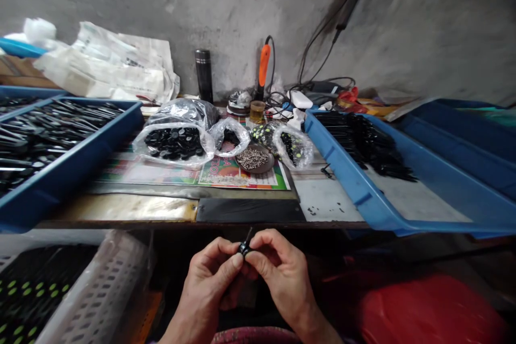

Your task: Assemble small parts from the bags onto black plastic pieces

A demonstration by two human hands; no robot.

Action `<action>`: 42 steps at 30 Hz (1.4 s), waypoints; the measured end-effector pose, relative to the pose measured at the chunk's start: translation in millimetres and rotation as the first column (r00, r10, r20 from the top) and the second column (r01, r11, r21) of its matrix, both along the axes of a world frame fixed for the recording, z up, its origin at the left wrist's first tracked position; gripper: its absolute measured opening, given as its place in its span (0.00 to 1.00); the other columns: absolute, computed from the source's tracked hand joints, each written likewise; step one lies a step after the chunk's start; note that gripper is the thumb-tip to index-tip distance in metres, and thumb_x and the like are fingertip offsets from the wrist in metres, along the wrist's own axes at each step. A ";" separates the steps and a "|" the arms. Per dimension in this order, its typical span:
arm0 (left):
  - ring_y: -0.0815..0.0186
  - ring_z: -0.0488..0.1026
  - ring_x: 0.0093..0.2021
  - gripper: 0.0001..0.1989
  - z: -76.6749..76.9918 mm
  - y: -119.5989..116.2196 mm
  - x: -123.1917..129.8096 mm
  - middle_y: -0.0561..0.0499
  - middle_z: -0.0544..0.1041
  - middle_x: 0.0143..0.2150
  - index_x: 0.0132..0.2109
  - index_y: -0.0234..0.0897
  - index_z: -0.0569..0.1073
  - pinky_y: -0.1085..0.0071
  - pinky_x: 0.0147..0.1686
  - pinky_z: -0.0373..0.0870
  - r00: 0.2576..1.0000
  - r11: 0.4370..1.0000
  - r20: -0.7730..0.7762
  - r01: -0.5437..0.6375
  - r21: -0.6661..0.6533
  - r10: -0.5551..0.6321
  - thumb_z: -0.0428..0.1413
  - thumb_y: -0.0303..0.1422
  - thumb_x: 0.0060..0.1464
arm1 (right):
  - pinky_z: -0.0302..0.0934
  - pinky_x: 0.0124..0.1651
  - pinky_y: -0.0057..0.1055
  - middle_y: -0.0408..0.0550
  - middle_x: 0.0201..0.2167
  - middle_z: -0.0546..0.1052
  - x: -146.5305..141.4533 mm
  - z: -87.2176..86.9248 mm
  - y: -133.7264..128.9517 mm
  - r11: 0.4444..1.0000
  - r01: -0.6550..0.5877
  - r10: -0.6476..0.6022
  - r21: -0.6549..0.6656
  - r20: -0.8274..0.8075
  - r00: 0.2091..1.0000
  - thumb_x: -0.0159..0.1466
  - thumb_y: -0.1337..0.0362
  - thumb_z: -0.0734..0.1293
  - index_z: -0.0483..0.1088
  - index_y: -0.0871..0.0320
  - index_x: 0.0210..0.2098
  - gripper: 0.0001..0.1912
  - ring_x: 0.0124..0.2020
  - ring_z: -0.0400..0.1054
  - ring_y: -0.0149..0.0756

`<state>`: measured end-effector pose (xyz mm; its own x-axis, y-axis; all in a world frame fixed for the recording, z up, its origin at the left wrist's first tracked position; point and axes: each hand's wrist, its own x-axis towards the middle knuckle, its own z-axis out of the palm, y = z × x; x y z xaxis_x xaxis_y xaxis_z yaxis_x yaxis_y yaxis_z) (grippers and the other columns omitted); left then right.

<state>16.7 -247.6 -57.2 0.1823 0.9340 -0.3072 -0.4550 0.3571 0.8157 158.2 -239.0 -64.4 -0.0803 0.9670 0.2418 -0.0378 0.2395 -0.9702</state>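
Observation:
Just below the front edge of the bench, my left hand (213, 274) and my right hand (280, 271) meet at a small black part (244, 248). Thumb and fingertips of each hand pinch it from both sides. A thin dark pin or stem sticks up from it; its finer details are too small to tell. On the bench beyond lie an open plastic bag of round black pieces (175, 142), a smaller open bag (229, 137), a round dish of small metal pins (253, 158) and a bag of black and yellow-green pieces (292, 148).
Blue trays with long black parts stand left (76, 164) and right (342, 145). Behind are a black cylinder (203, 75), an orange-handled tool (264, 64) and cables. A white perforated basket (105, 290) sits low left, with red material (427, 309) low right.

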 end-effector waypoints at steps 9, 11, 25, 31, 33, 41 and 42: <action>0.79 0.56 0.14 0.20 -3.6 -1.0 1.4 0.55 0.74 0.19 0.33 0.35 0.72 0.82 0.12 0.54 0.999 0.999 0.014 -0.031 -0.015 0.031 0.70 0.43 0.43 | 0.59 0.21 0.17 0.37 0.25 0.68 -4.3 -5.0 5.6 0.979 -0.080 0.027 -0.185 -0.272 0.962 0.61 0.60 0.73 0.64 0.57 0.33 0.14 0.21 0.64 0.24; 0.79 0.56 0.14 0.19 -3.1 -1.3 1.3 0.57 0.72 0.20 0.33 0.35 0.72 0.83 0.13 0.54 0.999 0.999 0.012 -0.038 -0.021 0.038 0.70 0.43 0.43 | 0.62 0.25 0.18 0.39 0.27 0.69 -3.8 -2.1 2.5 0.999 0.032 -0.034 -0.027 -0.075 0.997 0.64 0.65 0.70 0.67 0.57 0.34 0.07 0.24 0.67 0.26; 0.78 0.57 0.14 0.19 0.1 -2.4 2.7 0.52 0.75 0.19 0.33 0.35 0.71 0.82 0.13 0.52 1.000 1.000 0.023 -0.015 -0.013 0.016 0.68 0.43 0.46 | 0.57 0.18 0.18 0.39 0.21 0.71 -5.5 -5.1 3.3 0.953 -0.138 0.055 -0.271 -0.291 0.955 0.63 0.56 0.72 0.65 0.58 0.32 0.15 0.16 0.61 0.23; 0.79 0.57 0.13 0.20 0.3 -1.5 4.6 0.56 0.73 0.20 0.32 0.35 0.71 0.83 0.12 0.52 0.998 0.997 0.026 -0.061 -0.056 0.062 0.71 0.43 0.41 | 0.61 0.24 0.18 0.39 0.24 0.70 -6.3 -1.3 1.6 0.995 0.013 -0.023 -0.095 -0.113 0.993 0.65 0.61 0.70 0.67 0.57 0.33 0.09 0.22 0.65 0.26; 0.79 0.58 0.14 0.20 0.2 -1.6 4.8 0.57 0.73 0.20 0.32 0.35 0.72 0.83 0.12 0.52 0.997 0.996 0.031 -0.071 -0.059 0.073 0.71 0.42 0.40 | 0.64 0.29 0.20 0.40 0.26 0.71 -5.4 1.8 -0.3 0.986 0.101 -0.113 0.130 0.088 0.990 0.67 0.67 0.66 0.70 0.57 0.34 0.05 0.26 0.68 0.27; 0.79 0.55 0.14 0.18 -0.9 -3.1 4.1 0.60 0.68 0.18 0.33 0.36 0.72 0.83 0.13 0.52 0.997 0.996 0.010 -0.074 -0.050 0.075 0.69 0.43 0.45 | 0.67 0.36 0.22 0.42 0.31 0.74 -0.3 2.1 -2.1 0.899 0.073 -0.232 0.432 0.328 0.916 0.68 0.72 0.64 0.70 0.56 0.41 0.06 0.31 0.71 0.30; 0.79 0.55 0.15 0.18 -0.5 -3.2 4.3 0.60 0.68 0.18 0.33 0.35 0.72 0.83 0.13 0.52 0.997 0.996 0.003 -0.075 -0.048 0.075 0.69 0.43 0.45 | 0.67 0.35 0.22 0.42 0.31 0.74 0.8 1.8 -1.9 0.913 0.062 -0.209 0.403 0.334 0.919 0.68 0.71 0.64 0.70 0.56 0.41 0.05 0.30 0.71 0.30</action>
